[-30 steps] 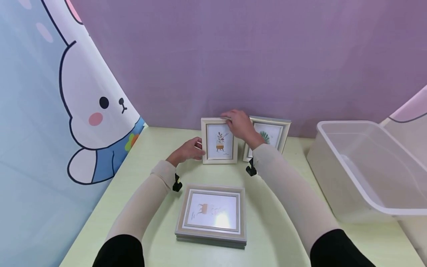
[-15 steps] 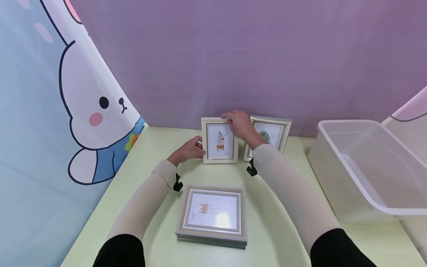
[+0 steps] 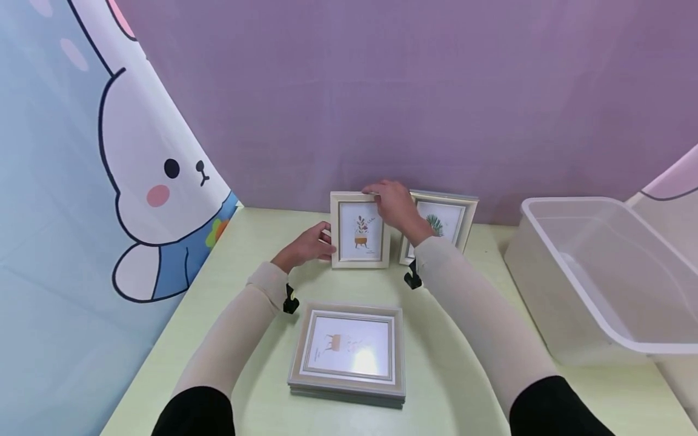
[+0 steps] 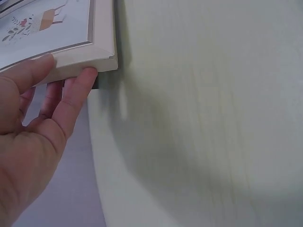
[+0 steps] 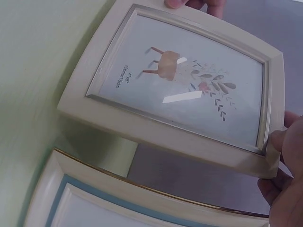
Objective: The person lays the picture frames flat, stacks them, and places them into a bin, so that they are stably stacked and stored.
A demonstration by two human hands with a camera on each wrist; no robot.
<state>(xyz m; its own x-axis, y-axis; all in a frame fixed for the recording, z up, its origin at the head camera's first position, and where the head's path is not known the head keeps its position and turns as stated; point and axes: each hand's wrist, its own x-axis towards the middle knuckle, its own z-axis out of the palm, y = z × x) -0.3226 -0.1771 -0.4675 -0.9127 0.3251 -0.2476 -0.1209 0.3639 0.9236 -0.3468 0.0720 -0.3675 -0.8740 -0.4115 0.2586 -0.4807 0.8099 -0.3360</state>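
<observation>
A cream picture frame with a potted-plant print stands upright at the back of the table. My left hand holds its left edge, thumb on the front and fingers behind, as the left wrist view shows on the frame's side. At the top right corner, my right hand grips the same picture frame, thumb in front. Just right of it leans a second picture frame with a green leaf print, partly hidden by my right wrist. A stack of picture frames lies flat nearer to me.
A translucent plastic bin stands on the right side of the pale green table. Behind the frames rises a purple cloth backdrop, with a rabbit-print cloth on the left.
</observation>
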